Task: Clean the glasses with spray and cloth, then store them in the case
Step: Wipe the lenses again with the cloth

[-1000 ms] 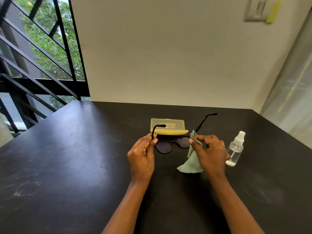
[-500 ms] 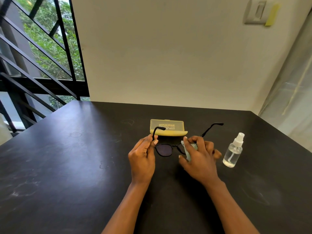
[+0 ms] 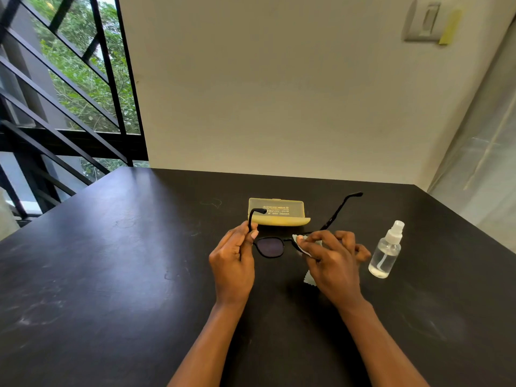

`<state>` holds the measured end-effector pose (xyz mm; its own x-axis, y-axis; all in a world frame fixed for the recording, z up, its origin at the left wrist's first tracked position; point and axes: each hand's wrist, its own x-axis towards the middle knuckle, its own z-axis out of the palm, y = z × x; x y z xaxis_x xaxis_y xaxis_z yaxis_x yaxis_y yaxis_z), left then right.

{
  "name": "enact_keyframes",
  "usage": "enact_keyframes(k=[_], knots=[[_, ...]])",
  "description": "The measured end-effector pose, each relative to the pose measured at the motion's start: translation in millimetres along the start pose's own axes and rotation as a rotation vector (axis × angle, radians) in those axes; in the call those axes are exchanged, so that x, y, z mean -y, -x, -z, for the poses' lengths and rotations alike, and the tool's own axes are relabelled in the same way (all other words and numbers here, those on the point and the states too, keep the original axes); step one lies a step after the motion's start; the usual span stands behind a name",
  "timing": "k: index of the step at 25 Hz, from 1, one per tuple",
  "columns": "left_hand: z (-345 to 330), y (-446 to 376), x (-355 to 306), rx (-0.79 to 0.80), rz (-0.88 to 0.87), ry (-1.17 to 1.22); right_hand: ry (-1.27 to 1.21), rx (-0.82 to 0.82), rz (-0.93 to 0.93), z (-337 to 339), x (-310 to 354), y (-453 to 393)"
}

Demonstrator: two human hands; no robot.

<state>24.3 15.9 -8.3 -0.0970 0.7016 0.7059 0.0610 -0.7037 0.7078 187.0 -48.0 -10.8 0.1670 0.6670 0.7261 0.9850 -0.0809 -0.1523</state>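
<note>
Black-framed glasses (image 3: 270,247) with dark lenses are held above the table, temples unfolded and pointing away from me. My left hand (image 3: 233,262) pinches the left temple near its hinge. My right hand (image 3: 332,261) holds a pale green cloth (image 3: 300,244) wrapped over the right lens, which is hidden under cloth and fingers. A corner of the cloth hangs below the hand. The yellow case (image 3: 279,216) lies just behind the glasses, its lid raised. The clear spray bottle (image 3: 386,251) stands upright to the right of my right hand.
Everything sits on a black table (image 3: 111,275) pushed against a cream wall. Its right edge meets a plastic-covered surface (image 3: 480,174). A barred window (image 3: 61,88) is at the left. A wall switch (image 3: 427,20) is high on the right.
My right hand has moved from the hinge side onto the right lens, bunching the hanging cloth over it. The left hand keeps its grip on the temple.
</note>
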Motion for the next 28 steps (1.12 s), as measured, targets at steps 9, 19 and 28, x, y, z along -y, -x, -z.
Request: enact_keyframes(k=[9, 19, 28], knots=[[-1.6, 0.2, -0.5, 0.023, -0.060, -0.022, 0.259, -0.098, -0.095, -4.2, 5.2, 0.9], [-1.0, 0.8, -1.4, 0.019, -0.040, 0.009, -0.045, 0.101, -0.121, -2.5, -1.1, -1.3], [-0.7, 0.2, -4.5, 0.037, -0.118, -0.057, 0.227, -0.050, -0.146, -0.2, 0.7, -0.5]])
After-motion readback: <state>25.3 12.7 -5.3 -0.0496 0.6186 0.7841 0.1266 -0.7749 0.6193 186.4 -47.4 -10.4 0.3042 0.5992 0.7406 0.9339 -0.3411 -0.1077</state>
